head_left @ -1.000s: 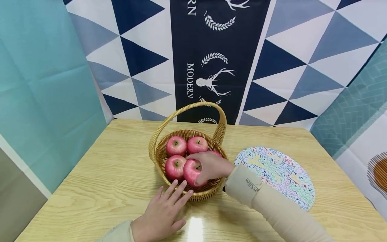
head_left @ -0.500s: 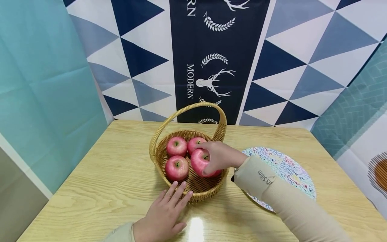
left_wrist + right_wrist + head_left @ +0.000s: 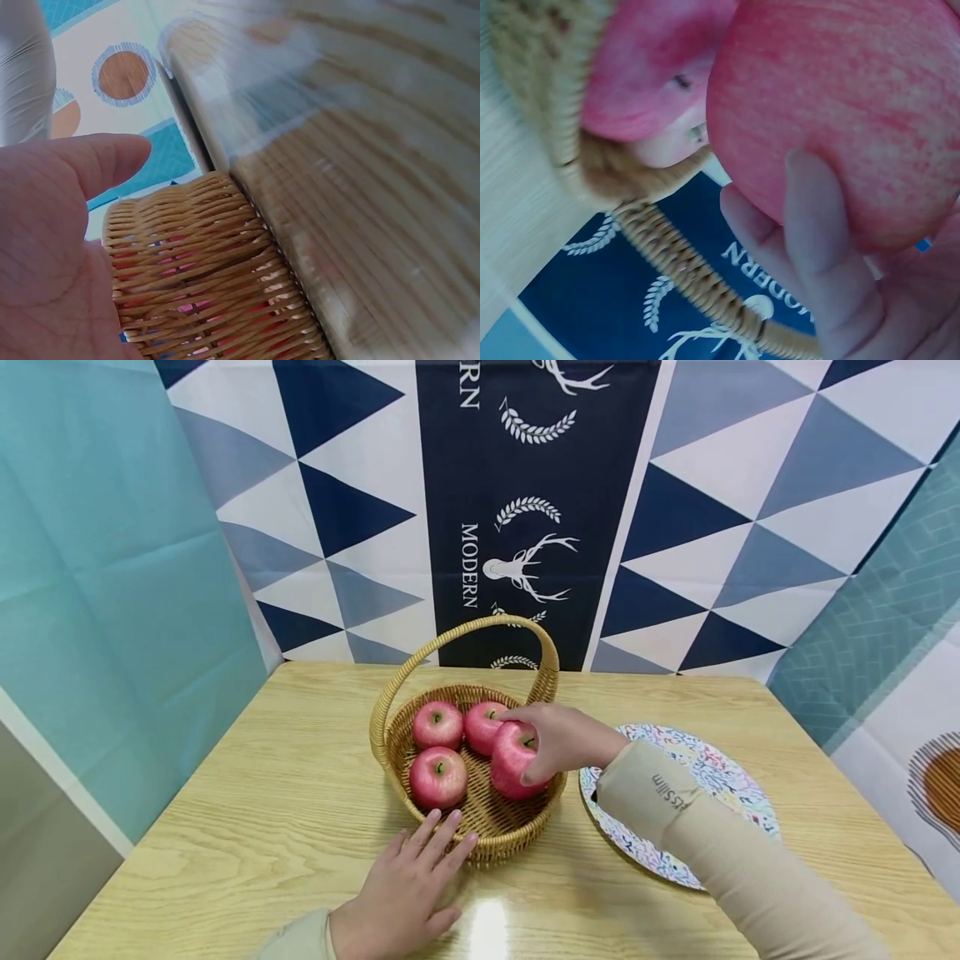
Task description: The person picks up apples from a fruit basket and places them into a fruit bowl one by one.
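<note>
My right hand (image 3: 566,739) grips a pink-red apple (image 3: 512,767) over the right side of a round wicker basket (image 3: 517,842). In the right wrist view the thumb presses against this apple (image 3: 840,112), with other fingers behind it. Three more apples lie in the basket: one at the back left (image 3: 437,725), one at the back middle (image 3: 482,725) and one at the front left (image 3: 438,783). My left hand (image 3: 401,893) has its fingers extended, the tips at the basket's front rim. In the left wrist view its palm is beside the woven wall (image 3: 195,270).
The basket's tall arched handle (image 3: 457,631) rises over the left and back. To the right, a round multicoloured patterned mat (image 3: 720,777) lies partly under my right forearm. A patterned cloth (image 3: 360,527) hangs behind the wooden table (image 3: 247,827).
My right hand has lifted the apple from the front middle of the basket and carried it rightward and slightly back. The left hand stays at the front rim.
</note>
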`<state>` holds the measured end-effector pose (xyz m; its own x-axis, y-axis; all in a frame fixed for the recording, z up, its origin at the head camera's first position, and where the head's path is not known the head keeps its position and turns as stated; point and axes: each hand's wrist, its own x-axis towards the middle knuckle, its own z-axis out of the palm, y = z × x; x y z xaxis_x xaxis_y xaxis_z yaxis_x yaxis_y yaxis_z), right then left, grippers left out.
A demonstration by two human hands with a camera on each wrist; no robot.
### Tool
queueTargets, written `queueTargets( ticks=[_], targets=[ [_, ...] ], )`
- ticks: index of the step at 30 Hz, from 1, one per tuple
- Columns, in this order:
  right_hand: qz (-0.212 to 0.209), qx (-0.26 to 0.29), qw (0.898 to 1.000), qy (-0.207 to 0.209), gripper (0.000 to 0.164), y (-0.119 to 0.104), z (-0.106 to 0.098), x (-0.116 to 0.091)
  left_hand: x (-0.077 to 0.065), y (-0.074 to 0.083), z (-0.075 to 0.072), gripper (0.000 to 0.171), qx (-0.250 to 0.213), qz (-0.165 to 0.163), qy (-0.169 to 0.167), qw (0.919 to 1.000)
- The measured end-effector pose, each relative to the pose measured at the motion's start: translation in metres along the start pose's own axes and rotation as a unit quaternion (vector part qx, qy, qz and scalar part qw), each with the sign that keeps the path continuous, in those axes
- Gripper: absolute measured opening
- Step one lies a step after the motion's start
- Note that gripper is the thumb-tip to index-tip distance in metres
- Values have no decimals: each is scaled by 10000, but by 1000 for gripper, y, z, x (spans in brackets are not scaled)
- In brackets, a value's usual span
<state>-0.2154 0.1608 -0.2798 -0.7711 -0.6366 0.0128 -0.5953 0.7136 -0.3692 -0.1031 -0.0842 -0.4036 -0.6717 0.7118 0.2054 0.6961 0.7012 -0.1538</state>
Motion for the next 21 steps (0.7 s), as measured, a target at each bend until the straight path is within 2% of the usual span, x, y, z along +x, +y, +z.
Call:
queueTargets(
  ticks=[3, 8, 16, 21],
  targets=[
    [2, 124, 9999, -98, 74, 6, 0, -3, 0, -1, 2, 79, -5, 36, 99, 9999],
    [-317, 245, 9989, -235, 71, 15, 2, -5, -1, -3, 3, 78, -78, 60, 180, 9998],
    [-498, 404, 9977, -228, 71, 23, 3, -6, -1, -3, 0, 78, -168, -3, 65, 9998],
    [-524, 526, 9970, -234, 70, 31, 5, -15, -2, -3, -1, 78, -234, -28, 38, 9997]
  ],
)
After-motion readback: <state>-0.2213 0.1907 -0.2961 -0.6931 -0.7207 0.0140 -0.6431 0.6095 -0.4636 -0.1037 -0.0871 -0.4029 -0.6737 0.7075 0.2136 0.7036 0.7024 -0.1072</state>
